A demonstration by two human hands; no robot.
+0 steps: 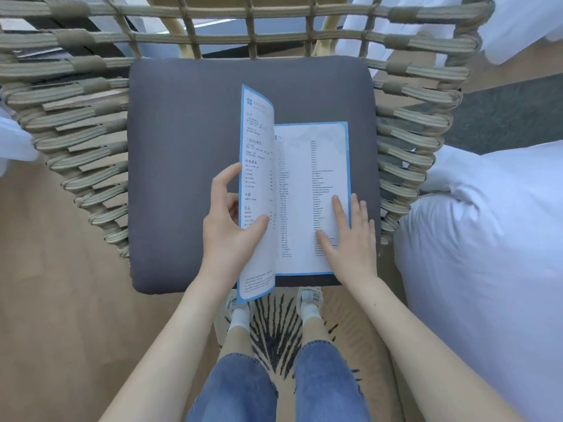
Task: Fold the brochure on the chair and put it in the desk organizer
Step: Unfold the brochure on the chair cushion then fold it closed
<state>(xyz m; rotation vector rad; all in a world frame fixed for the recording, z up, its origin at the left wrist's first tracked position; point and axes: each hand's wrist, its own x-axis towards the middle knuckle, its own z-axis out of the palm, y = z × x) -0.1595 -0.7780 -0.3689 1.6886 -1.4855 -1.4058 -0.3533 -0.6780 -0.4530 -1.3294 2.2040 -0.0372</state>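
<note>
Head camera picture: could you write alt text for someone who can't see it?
A person's left hand lifts the left panel of a blue-edged brochure upright, while the right hand presses the right panel flat on a grey cushion of a woven chair. White bedding lies to the right.

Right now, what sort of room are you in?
Probably a hotel guest room: white bedding to the right, a woven rope chair, and the brochure lists TV channels and food.
</note>
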